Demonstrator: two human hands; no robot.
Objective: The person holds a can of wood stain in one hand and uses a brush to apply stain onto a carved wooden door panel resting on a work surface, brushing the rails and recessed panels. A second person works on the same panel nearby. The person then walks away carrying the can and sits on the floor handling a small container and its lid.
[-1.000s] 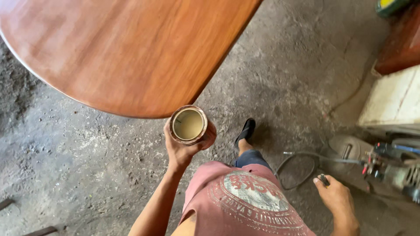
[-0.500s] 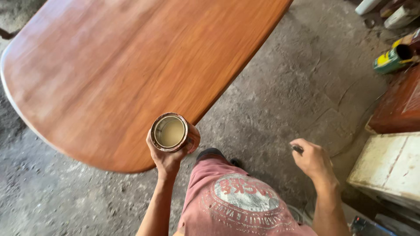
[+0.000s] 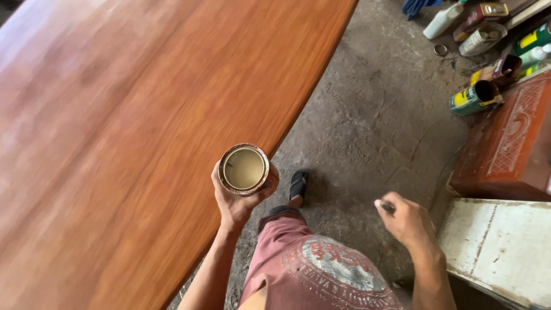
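Observation:
My left hand [image 3: 236,202] grips an open round can [image 3: 244,169] with pale beige liquid inside, held upright at the edge of a large glossy reddish-brown wooden tabletop [image 3: 126,126]. My right hand [image 3: 404,219] hangs lower right over the concrete floor, its fingers closed around a small thin object whose pale tip sticks out; what the object is I cannot tell. One foot in a black sandal [image 3: 298,183] stands on the floor below the can.
A carved reddish wooden piece [image 3: 508,143] and a worn white board [image 3: 499,247] lie at the right. Several cans and bottles [image 3: 476,97] are scattered at the upper right. Rough grey concrete floor [image 3: 373,126] runs between the table and these.
The view has swung over the tabletop, which now fills the left. The can stays in my left hand. My right hand has come up from the floor tools toward my body.

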